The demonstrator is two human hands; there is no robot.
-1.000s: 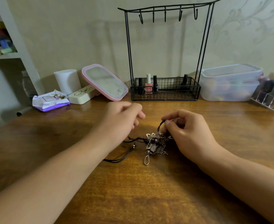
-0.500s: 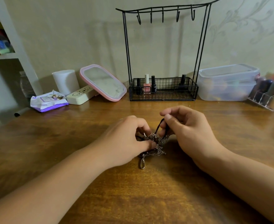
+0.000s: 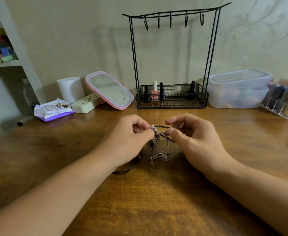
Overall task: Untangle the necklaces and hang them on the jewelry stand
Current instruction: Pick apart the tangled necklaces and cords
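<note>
fingers of the left hand (image 3: 131,133) and right hand (image 3: 191,135) pinch the tangled necklaces (image 3: 158,145) above the near table (image 3: 157,201), pulling a cord apart; jewelry stand (image 3: 172,57) waits far behind.

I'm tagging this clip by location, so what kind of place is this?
Probably a dressing table at home, likely in a bedroom. A wire jewelry stand with nail polish bottles in its basket stands against the wall, beside a pink-framed mirror and an organizer of makeup.
</note>
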